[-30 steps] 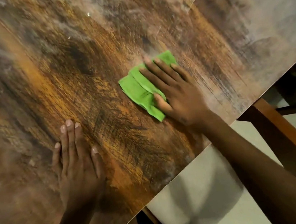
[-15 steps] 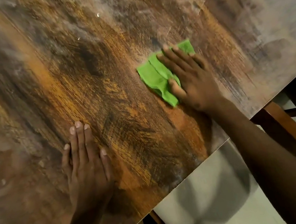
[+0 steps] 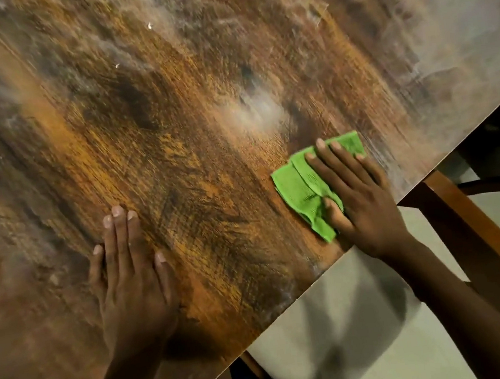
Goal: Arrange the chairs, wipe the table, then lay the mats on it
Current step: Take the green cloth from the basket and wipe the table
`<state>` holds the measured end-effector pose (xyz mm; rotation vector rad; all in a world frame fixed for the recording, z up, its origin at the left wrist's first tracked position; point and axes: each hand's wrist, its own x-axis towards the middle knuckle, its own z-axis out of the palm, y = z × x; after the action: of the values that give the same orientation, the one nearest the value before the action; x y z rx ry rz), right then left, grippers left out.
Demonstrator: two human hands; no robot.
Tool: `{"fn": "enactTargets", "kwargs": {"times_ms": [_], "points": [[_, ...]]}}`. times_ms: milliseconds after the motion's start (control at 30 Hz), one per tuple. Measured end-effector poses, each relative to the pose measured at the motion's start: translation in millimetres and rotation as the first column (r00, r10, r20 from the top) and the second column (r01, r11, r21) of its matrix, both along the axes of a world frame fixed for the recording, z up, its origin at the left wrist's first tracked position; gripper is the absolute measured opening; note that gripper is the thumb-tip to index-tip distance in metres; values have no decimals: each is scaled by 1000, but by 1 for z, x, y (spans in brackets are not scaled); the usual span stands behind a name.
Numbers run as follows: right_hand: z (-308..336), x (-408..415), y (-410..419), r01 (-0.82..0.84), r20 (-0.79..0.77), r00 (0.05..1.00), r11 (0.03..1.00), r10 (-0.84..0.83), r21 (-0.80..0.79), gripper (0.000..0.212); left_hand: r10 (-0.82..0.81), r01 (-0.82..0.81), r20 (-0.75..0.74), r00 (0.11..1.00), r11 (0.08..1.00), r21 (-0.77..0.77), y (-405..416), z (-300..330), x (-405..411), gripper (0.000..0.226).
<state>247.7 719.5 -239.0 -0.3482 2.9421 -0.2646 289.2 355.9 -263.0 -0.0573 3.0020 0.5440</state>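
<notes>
The right hand (image 3: 361, 197) lies flat, fingers straight and spread, pressing a folded green cloth (image 3: 303, 192) against the wooden table (image 3: 187, 134) close to its near edge; the thumb rests on the cloth's lower fold, and the cloth's far corner pokes out past the fingertips. The left hand (image 3: 134, 284) is well apart from it — palm down on the bare wood, fingers straight and held together, holding nothing; a few pale crumbs (image 3: 150, 26) sit on the far part of the top, and a brown wooden chair frame (image 3: 471, 239) stands just beyond the table's edge — over a pale floor (image 3: 341, 336).
</notes>
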Motion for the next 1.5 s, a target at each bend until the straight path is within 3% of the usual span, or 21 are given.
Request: {"fn": "enactTargets", "kwargs": {"times_ms": [200,433,533,933,1300,1400,1500], "points": [[2,-22,0,-36,6,999,999,36,6,66,-12,12,0,1000,1000,-13,1,-1,0,67],[-7,-184,-61,-96,-48,994,994,93,-56,63,-3,2,-31,1000,1000,-24,3,-1,1,65],[-6,-218,-85,-98,-54,994,993,94,-59,67,-2,2,-35,999,1000,-12,2,-2,0,65],[-11,-41,3,-29,-60,998,999,27,-31,64,6,-6,-23,1000,1000,2,1,-4,1,66],[-12,-35,4,19,-70,997,1000,-20,-25,66,-37,35,-32,999,998,-57,2,-1,1,64],[-4,-36,1,28,18,999,999,-27,-19,66,-55,53,-27,998,997,-53,1,1,1,65],[32,-36,-12,63,205,977,998,-59,-13,72,-68,69,27,997,997,-32,-2,8,0,66]]}}
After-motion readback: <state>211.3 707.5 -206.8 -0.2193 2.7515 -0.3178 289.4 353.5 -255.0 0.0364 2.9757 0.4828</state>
